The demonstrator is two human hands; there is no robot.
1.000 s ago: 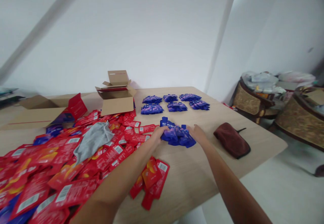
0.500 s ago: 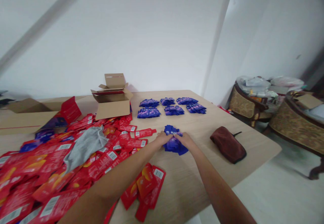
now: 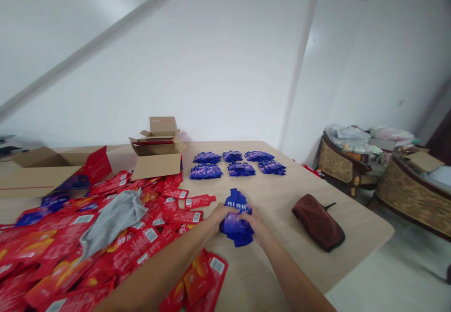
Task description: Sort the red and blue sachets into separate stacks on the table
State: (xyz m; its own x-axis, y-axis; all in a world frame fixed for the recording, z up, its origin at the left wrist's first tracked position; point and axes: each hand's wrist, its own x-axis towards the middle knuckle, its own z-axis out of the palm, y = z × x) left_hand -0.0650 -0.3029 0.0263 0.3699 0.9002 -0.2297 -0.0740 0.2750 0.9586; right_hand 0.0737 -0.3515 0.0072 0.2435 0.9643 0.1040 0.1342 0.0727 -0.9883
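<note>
A small stack of blue-purple sachets [image 3: 237,225] with white lettering is gripped from both sides at the middle of the table. My left hand [image 3: 219,215] is closed on its left edge, thumb on top. On the right edge my right hand [image 3: 254,222] is closed too, its thumb lying across the front. The fingers under the sachets are hidden. To the left spreads a heap of red sachets [image 3: 141,241]. A few more red sachets [image 3: 200,279] lie below my left forearm.
Several blue sachet piles [image 3: 206,171] stand in two rows at the back. Open cardboard boxes [image 3: 157,165] are at the back left. A grey cloth [image 3: 114,218] lies on the red heap, a dark red pouch [image 3: 319,222] at the right. Beyond the table are chairs [image 3: 340,161] with bags.
Both hands have closed further around the blue sachets, which now look more gathered and turned up toward me. The view has tilted up slightly, so the table sits lower.
</note>
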